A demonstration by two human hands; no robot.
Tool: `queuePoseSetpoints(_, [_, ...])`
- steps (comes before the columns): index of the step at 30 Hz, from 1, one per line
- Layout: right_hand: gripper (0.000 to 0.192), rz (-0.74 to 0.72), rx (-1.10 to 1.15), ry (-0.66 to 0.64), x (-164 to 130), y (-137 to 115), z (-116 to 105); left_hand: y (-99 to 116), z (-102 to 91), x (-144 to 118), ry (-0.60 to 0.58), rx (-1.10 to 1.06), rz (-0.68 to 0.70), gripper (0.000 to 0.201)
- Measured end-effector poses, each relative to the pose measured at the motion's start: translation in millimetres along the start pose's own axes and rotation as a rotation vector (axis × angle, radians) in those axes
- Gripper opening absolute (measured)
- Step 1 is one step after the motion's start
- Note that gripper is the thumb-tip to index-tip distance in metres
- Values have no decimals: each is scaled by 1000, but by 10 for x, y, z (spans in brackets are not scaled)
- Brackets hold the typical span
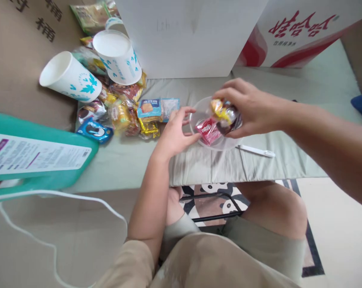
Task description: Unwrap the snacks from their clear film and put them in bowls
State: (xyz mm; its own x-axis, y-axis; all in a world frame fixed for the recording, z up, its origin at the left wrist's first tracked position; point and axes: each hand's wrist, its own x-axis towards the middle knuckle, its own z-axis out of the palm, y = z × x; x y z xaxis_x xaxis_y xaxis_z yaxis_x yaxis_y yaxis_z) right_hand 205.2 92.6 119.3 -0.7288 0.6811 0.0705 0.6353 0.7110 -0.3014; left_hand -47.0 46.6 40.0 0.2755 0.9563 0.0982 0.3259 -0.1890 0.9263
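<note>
A clear plastic bowl stands on the cloth-covered bench in front of me, with a red-pink snack packet inside. Over the right part of the bowl, my right hand grips small snack packets, some yellow and some dark; the exact number is hard to make out. My left hand is at the bowl's left side, fingers and thumb spread, the tips at or near the rim. Just beyond it lie a blue biscuit packet and a pale blue-white packet.
Several wrapped snacks are heaped at left, beside two paper cups. A white cutter-like tool lies right of the bowl. White box and red-white carton stand behind; a green container is at left.
</note>
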Motion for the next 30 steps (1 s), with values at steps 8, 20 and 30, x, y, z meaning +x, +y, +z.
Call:
queuePoseSetpoints(8, [89,45,-117,192,834,-522,-232,-159,-113,124,932,-214,143,12])
queuePoseSetpoints(20, [45,228,-15,102,774,-348,74,-300,-413,64,986,-228,140,16])
queuePoseSetpoints(30, [63,189,-415,-477,313,-251,446,-184,-260,115,927,-377,94,16])
